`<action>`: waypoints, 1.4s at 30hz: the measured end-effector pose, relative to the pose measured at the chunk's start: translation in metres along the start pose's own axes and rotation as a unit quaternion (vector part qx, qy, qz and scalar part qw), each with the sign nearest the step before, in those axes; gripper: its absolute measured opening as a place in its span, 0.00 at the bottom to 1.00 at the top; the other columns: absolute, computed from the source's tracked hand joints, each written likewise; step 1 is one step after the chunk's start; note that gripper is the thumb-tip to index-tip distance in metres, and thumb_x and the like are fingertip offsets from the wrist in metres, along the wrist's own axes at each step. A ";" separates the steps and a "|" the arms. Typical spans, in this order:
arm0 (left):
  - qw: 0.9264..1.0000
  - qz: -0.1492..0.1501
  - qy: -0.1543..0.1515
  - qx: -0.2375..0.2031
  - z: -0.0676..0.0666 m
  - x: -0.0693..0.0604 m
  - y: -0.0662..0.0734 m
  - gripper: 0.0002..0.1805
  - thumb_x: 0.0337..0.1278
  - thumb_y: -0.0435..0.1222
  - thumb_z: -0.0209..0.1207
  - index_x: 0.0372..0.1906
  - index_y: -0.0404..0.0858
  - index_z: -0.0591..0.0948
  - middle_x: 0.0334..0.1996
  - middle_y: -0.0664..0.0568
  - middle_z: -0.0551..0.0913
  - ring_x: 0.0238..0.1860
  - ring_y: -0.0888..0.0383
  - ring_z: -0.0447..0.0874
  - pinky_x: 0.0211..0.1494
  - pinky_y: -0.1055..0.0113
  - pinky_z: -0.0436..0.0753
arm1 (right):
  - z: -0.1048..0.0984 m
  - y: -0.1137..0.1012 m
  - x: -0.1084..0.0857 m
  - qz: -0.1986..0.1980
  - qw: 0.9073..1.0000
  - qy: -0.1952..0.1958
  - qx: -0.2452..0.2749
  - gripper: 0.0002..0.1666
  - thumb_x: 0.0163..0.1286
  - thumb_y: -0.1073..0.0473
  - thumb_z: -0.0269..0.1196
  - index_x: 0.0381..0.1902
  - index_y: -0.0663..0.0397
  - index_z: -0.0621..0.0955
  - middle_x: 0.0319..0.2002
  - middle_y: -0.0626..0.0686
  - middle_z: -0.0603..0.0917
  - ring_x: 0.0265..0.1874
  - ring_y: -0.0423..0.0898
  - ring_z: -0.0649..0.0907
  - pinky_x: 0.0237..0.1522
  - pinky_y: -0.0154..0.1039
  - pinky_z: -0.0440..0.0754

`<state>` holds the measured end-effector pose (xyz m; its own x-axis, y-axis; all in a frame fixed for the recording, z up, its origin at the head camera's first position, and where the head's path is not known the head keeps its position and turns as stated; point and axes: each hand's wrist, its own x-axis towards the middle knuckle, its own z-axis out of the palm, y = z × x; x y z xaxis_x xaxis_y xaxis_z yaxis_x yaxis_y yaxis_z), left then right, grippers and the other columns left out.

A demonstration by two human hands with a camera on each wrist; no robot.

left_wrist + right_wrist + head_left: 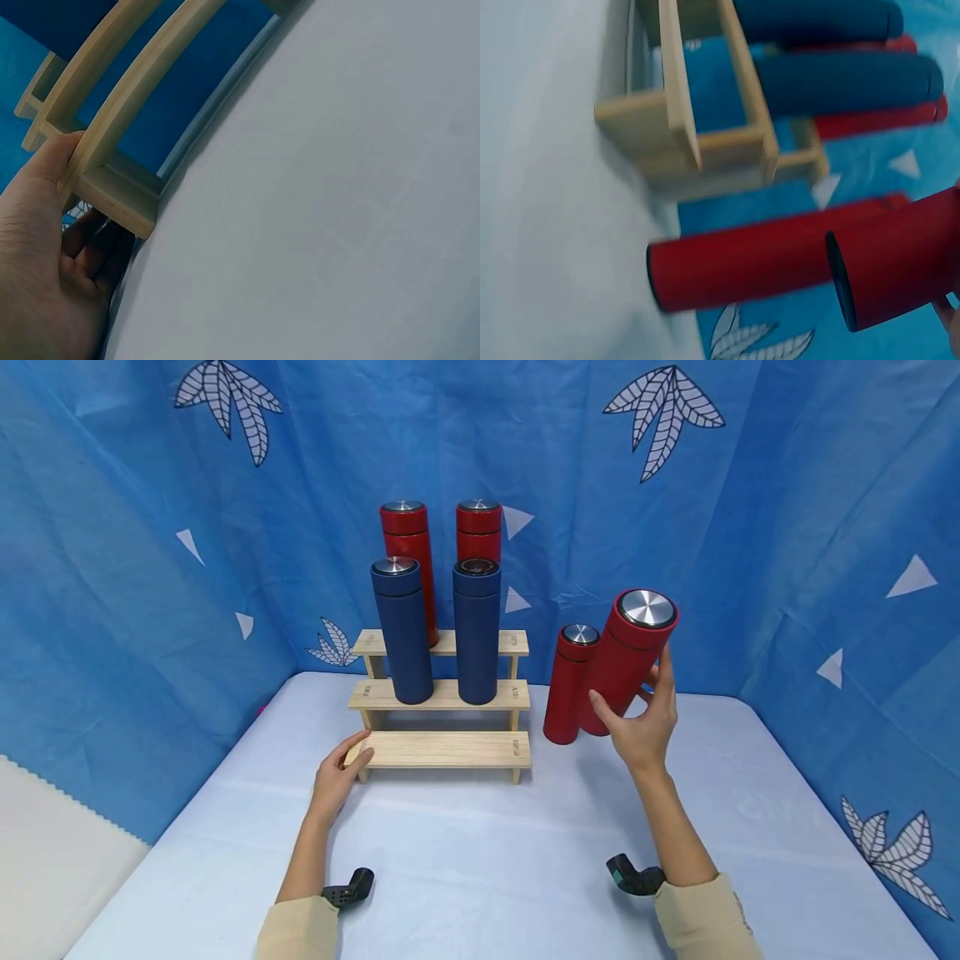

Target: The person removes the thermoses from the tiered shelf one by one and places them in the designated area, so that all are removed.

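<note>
My right hand (647,727) grips a red thermos (628,652) round its body, tilted and raised off the table, its silver lid facing up. Beside it, partly hidden, another red thermos (566,693) stands on the table. At the left end of the lowest step, my left hand (335,782) holds the wooden three-step stand (442,749), thumb over the board and fingers round its outer side. Two blue thermoses, the left one (402,635) and the right one (477,635), stand on the middle step. Behind them two red thermoses (408,539) (478,531) rise from the top step.
The white-covered table (480,860) carries the stand near its back edge. A blue curtain (555,460) with leaf and triangle prints hangs behind and at both sides. The lowest step bears no thermos.
</note>
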<state>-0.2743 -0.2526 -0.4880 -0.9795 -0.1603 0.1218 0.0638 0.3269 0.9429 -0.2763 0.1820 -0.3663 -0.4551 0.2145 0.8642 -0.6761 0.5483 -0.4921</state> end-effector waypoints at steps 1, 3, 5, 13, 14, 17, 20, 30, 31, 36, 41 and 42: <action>1.000 0.000 -0.001 -0.001 0.000 0.000 0.000 0.33 0.53 0.57 0.58 0.63 0.48 0.70 0.66 0.53 0.63 0.68 0.54 0.56 0.64 0.56 0.63 | -0.002 0.007 0.001 0.007 1.000 0.003 -0.008 0.59 0.43 0.67 0.74 0.70 0.52 0.55 0.58 0.52 0.72 0.52 0.47 0.74 0.47 0.40 0.78; 1.000 0.000 -0.001 -0.003 0.000 0.000 0.000 0.33 0.53 0.56 0.58 0.63 0.48 0.71 0.66 0.53 0.63 0.68 0.54 0.56 0.64 0.56 0.63 | -0.004 0.019 0.001 0.023 1.000 0.004 -0.019 0.59 0.45 0.66 0.74 0.71 0.49 0.54 0.59 0.50 0.71 0.53 0.47 0.73 0.47 0.45 0.78; 1.000 -0.001 0.000 -0.002 0.000 -0.001 0.000 0.33 0.53 0.56 0.58 0.63 0.48 0.71 0.67 0.53 0.63 0.68 0.55 0.55 0.65 0.56 0.63 | -0.005 0.031 0.000 0.041 0.999 0.003 -0.027 0.59 0.47 0.65 0.73 0.72 0.45 0.53 0.60 0.49 0.70 0.54 0.46 0.72 0.47 0.50 0.78; 1.000 -0.003 -0.004 -0.007 0.003 -0.002 0.001 0.32 0.54 0.56 0.58 0.63 0.48 0.71 0.66 0.53 0.63 0.67 0.56 0.56 0.62 0.58 0.65 | -0.004 0.072 -0.014 0.099 0.994 0.004 -0.046 0.59 0.50 0.62 0.72 0.72 0.37 0.50 0.61 0.52 0.68 0.54 0.46 0.71 0.45 0.57 0.77; 1.000 -0.001 -0.004 -0.009 0.003 -0.002 0.001 0.32 0.54 0.56 0.58 0.63 0.48 0.71 0.66 0.53 0.64 0.67 0.56 0.56 0.62 0.58 0.65 | -0.003 0.077 -0.016 0.104 0.993 0.003 -0.049 0.59 0.50 0.62 0.72 0.72 0.37 0.50 0.60 0.52 0.68 0.54 0.47 0.71 0.46 0.57 0.77; 1.000 0.000 -0.004 -0.010 0.003 -0.001 0.001 0.32 0.54 0.56 0.58 0.63 0.48 0.71 0.66 0.53 0.64 0.67 0.56 0.56 0.61 0.58 0.65 | -0.003 0.090 -0.023 0.118 0.991 -0.002 -0.056 0.59 0.51 0.62 0.72 0.72 0.35 0.50 0.60 0.53 0.68 0.54 0.47 0.71 0.46 0.57 0.77; 1.000 0.001 -0.004 -0.009 0.003 -0.001 0.001 0.31 0.54 0.55 0.58 0.63 0.48 0.71 0.66 0.54 0.64 0.67 0.56 0.57 0.61 0.58 0.66 | -0.003 0.101 -0.031 0.133 0.989 -0.005 -0.064 0.59 0.51 0.62 0.72 0.72 0.33 0.50 0.58 0.54 0.69 0.54 0.47 0.71 0.46 0.55 0.77; 1.000 -0.001 -0.001 -0.010 0.003 -0.001 0.000 0.31 0.54 0.56 0.58 0.62 0.49 0.71 0.66 0.54 0.64 0.66 0.57 0.58 0.59 0.59 0.67 | -0.001 0.115 -0.042 0.156 0.985 -0.015 -0.077 0.58 0.53 0.60 0.71 0.72 0.32 0.49 0.58 0.59 0.68 0.53 0.50 0.71 0.46 0.56 0.76; 1.000 -0.003 0.000 -0.008 0.002 -0.001 0.000 0.31 0.53 0.56 0.58 0.62 0.49 0.71 0.66 0.54 0.64 0.66 0.56 0.58 0.59 0.58 0.67 | -0.001 0.115 -0.042 0.155 0.985 -0.016 -0.079 0.58 0.53 0.59 0.71 0.72 0.32 0.49 0.58 0.60 0.68 0.53 0.50 0.71 0.46 0.56 0.76; 1.000 -0.005 0.001 -0.004 0.002 -0.001 0.001 0.32 0.53 0.57 0.58 0.62 0.49 0.71 0.66 0.53 0.64 0.66 0.55 0.59 0.60 0.57 0.67 | 0.000 0.113 -0.042 0.153 0.985 -0.012 -0.085 0.58 0.52 0.60 0.71 0.72 0.34 0.49 0.58 0.59 0.68 0.52 0.51 0.71 0.45 0.57 0.76; 1.000 -0.011 0.003 0.000 0.001 -0.002 0.002 0.32 0.53 0.57 0.58 0.62 0.50 0.71 0.66 0.53 0.64 0.66 0.54 0.59 0.61 0.56 0.66 | 0.004 0.108 -0.044 0.162 0.982 -0.008 -0.099 0.57 0.53 0.58 0.71 0.72 0.33 0.49 0.58 0.59 0.67 0.54 0.51 0.70 0.46 0.58 0.76; 1.000 -0.011 0.004 0.000 0.000 -0.002 0.002 0.32 0.53 0.56 0.58 0.62 0.50 0.71 0.66 0.53 0.64 0.66 0.53 0.59 0.62 0.55 0.66 | 0.005 0.107 -0.045 0.164 0.981 -0.007 -0.105 0.57 0.53 0.58 0.71 0.72 0.33 0.49 0.58 0.59 0.67 0.54 0.51 0.70 0.46 0.57 0.76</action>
<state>-0.2720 -0.2512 -0.4864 -0.9793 -0.1747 0.1025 0.0412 0.3237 0.9453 -0.3316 0.2270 -0.4582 -0.6368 0.3977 0.6605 -0.3588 0.6055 -0.7104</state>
